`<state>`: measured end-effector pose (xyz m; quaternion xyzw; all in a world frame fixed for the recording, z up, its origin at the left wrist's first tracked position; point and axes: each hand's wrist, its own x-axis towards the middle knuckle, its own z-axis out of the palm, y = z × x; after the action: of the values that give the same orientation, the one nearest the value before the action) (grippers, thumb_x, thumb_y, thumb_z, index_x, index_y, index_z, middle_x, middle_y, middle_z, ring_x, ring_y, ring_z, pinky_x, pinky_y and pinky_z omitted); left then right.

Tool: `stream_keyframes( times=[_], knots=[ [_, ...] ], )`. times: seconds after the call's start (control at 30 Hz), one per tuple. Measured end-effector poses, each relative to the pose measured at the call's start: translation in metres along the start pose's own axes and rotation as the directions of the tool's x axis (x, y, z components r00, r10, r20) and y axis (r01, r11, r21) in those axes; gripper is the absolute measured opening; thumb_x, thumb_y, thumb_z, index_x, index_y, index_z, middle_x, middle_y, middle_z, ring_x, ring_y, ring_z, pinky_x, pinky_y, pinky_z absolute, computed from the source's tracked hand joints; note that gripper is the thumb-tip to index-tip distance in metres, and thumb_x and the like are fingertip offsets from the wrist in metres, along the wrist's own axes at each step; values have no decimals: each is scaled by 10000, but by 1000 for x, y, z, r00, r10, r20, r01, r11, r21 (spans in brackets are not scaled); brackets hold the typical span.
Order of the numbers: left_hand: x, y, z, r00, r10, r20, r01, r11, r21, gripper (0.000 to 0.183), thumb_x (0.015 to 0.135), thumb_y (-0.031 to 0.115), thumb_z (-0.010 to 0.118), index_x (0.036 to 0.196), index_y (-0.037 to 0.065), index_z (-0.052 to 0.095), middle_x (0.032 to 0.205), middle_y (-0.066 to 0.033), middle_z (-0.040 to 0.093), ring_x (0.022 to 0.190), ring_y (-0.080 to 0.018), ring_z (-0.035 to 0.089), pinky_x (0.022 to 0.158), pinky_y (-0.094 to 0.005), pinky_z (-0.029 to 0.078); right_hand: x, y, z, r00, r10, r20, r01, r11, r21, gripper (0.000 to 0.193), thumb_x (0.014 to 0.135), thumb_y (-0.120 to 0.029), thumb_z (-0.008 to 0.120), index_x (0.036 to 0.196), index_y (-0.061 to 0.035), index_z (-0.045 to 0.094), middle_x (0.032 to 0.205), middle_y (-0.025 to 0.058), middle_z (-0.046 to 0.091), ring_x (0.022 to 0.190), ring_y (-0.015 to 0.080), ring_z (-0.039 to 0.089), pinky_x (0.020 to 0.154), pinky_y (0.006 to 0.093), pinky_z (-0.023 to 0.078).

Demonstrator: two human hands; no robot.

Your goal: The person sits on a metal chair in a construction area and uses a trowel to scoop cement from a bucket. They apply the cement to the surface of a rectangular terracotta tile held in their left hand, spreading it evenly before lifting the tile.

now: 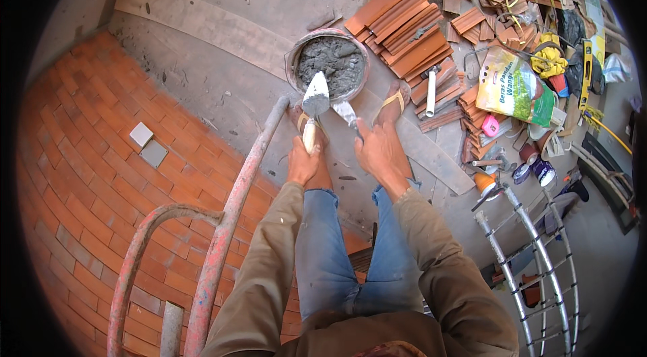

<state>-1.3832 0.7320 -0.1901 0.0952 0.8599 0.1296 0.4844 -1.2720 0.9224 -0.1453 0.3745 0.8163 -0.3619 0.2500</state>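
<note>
My left hand [303, 161] is closed round the pale handle of a pointed trowel [316, 95]. Its blade lies over the near rim of a bucket [292, 81] and carries some grey mortar. Wet grey mortar [330, 60] fills much of that bucket, which stands just beyond my feet. In my right hand [379, 151] is a small scraper [344, 113], its flat metal blade pointing toward the bucket and the trowel. The blade sits close to the trowel; whether the two touch I cannot tell. My fingers hide most of the scraper's handle.
Stacked orange tiles [404, 27] stand right of the bucket, a hammer [430, 93] near them. Farther right are a rice bag [509, 87], a yellow spirit level [586, 67] and a metal ladder [532, 242]. A reddish pipe frame [232, 202] rises at left before the brick wall [87, 155].
</note>
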Motion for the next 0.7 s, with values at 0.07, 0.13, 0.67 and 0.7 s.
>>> stream_keyframes(
  times=[0.07,0.13,0.67,0.7],
  knots=[
    [-3,13,-4,1000,-22,-7,22,1000,6,407,868,229,651,1094,-25,428,936,-345,632,912,-520,611,807,-551,468,-9,-4,15,992,56,112,-60,998,30,482,915,-218,554,1383,-118,490,1028,275,588,841,455,648,741,531,519],
    [-6,22,-7,1000,-19,-10,19,1000,20,413,864,215,652,1110,-18,417,950,-351,633,908,-522,613,803,-556,472,-11,-7,29,985,68,157,-77,996,52,495,919,-210,543,1399,-122,459,1074,275,560,813,446,658,711,534,526],
    [-50,20,9,993,82,86,-87,995,56,375,847,164,648,1075,-7,404,849,-357,623,822,-549,598,728,-585,464,73,-16,44,978,207,34,-210,969,133,443,917,-218,554,1350,-128,527,1065,316,575,912,487,629,774,549,516],
    [-54,17,10,997,61,54,-63,997,36,371,848,166,646,1074,-4,406,844,-356,624,820,-548,599,726,-586,463,74,-22,33,971,236,26,-238,959,154,445,917,-223,557,1351,-129,530,1067,315,576,917,487,629,781,549,515]
  ],
)
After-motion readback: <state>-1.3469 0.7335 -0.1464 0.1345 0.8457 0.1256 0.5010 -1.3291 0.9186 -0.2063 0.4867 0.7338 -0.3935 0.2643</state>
